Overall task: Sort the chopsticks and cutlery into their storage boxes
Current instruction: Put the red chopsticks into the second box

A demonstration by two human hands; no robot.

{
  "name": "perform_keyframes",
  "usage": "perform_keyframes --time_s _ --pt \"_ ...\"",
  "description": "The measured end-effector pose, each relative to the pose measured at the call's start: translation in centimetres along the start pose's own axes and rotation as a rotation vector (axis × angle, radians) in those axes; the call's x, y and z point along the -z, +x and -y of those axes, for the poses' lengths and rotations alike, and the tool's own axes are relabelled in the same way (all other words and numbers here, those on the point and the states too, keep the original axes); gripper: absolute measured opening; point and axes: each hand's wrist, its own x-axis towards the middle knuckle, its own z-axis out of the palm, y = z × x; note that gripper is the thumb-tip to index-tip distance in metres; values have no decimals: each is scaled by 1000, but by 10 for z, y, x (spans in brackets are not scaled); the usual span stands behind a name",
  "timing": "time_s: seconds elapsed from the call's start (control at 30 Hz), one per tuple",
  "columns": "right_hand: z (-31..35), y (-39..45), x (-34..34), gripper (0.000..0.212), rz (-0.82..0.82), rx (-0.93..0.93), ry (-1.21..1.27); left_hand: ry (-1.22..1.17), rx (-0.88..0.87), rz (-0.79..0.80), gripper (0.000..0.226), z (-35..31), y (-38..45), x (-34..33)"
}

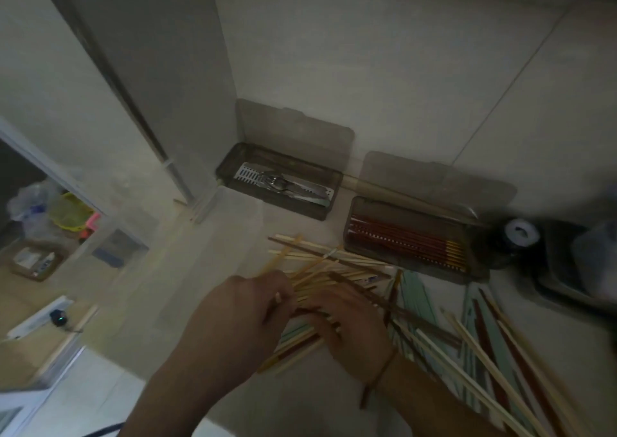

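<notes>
Left hand [247, 306]: fingers curled round a bundle of pale bamboo chopsticks [317, 276], one stick end poking out between the knuckles. Right hand [350, 323]: lies flat-ish over the same heap, fingers down among the sticks; whether it pinches any of them cannot be told, since blur and dim light hide the fingertips. A thin brown cord bracelet [380, 373] sits at the right wrist.

Step in hand, as judged: gathering and squaring up one kind of stick out of the mixed pile before boxing. The next move likely calls for aligning the tips, teasing the pale sticks free of the crossed ones, then lifting them clear without dragging others along.

Outward: the loose pile fans across the light stone counter [233, 269]. It holds slim, straight, matt pale sticks, some dark reddish-brown lacquered chopsticks [500, 346] and a few pale green ones [414, 289], many crossed.

Beyond the pile are two smoky translucent plastic boxes, lids raised against the wall. The right box [367, 209] holds red-brown chopsticks with gold ends, laid parallel. The left box [233, 166] holds shiny metal cutlery [280, 182] on a slotted white drain tray.
</notes>
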Motion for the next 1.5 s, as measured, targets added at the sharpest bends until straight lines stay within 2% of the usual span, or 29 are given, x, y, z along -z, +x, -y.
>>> perform_keyframes --time_s 0.1,0.13,0.2,0.27,0.3,0.37,0.43,0.53,0.6,0.63,0.7,0.77,0.8,0.93,1.03,1.13,1.2,1.33,1.43,1.5 --pt "23 -7 20 10 -95 0 106 -280 -89 -56 26 -35 18 15" --pt "27 -11 27 13 -115 -26 144 -379 -113 -76 32 -43 28 14" --pt "32 -17 41 31 -154 -173 326 -542 -89 -130 35 -54 54 4" --pt "27 -23 54 40 -194 -282 498 -848 121 -116 28 -56 86 -18" --pt "21 -25 60 40 -205 -275 497 -1033 254 -58 26 -56 101 -31" --pt "8 -26 76 43 -191 -236 412 -1299 448 105 22 -55 123 -57" --pt "-5 -24 92 39 -229 -216 265 -1394 530 255 22 -57 132 -80" --pt "-26 -19 116 9 -414 -149 81 -1250 519 343 34 -65 134 -104" --pt "-39 -11 133 23 -482 -145 43 -1065 463 247 37 -62 134 -116" --pt "-45 -5 141 30 -476 -180 8 -967 415 164 32 -56 133 -122" --pt "-65 11 151 43 -366 -255 -179 -783 330 3 16 -39 132 -130" --pt "-93 25 151 52 -135 -330 -466 -708 326 -61 15 -21 129 -135" --pt "-108 30 148 53 -21 -371 -533 -704 337 -71 16 -12 127 -137" --pt "-153 38 131 25 321 -532 -465 -659 330 -82 21 10 117 -141" --pt "-162 44 120 19 349 -682 -283 -483 259 -82 14 19 110 -143" --pt "-169 45 113 20 384 -758 -227 -398 168 -50 8 21 106 -144" --pt "-172 43 112 19 356 -747 -208 -344 114 -5 8 23 103 -147" --pt "-174 28 115 17 136 -653 -192 -293 51 -14 17 35 86 -150" --pt "-168 12 115 14 42 -511 -312 -294 90 -43 21 55 72 -144" --pt "-155 1 112 23 -10 -375 -392 -227 80 -53 25 67 63 -135"
